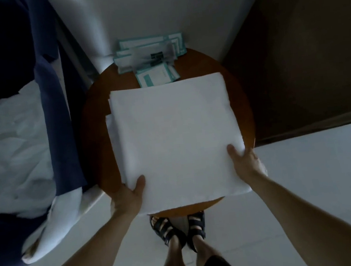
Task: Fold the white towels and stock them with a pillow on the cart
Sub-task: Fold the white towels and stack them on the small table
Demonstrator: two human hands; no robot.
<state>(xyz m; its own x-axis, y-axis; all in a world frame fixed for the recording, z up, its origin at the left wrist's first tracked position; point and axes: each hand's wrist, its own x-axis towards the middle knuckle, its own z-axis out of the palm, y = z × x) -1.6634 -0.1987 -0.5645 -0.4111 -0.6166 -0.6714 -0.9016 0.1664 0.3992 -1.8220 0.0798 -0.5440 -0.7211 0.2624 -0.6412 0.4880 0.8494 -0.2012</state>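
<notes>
While both hands grip its near corners, the folded white towel (175, 137) lies flat on the round wooden surface (93, 111), nearly covering it and overhanging the near edge a little. Left hand (129, 196) holds the near-left corner with the thumb on top and the fingers hidden beneath; right hand (242, 160) clasps the near-right corner the same way, thumb on top. More white layers show under the left edge, so this looks like a stack, not a single piece. Beyond the far edge sit teal-bordered packets (153, 58), close to the towel but seemingly not under it. What the next move turns on: the towel extends away from the hands, all its bulk on the far side of the grip, so lifting by the near corners alone would probably let the far half droop. Left of the surface hangs blue fabric (55, 124) with crumpled white linen (14, 151), possibly the cart's bag.
</notes>
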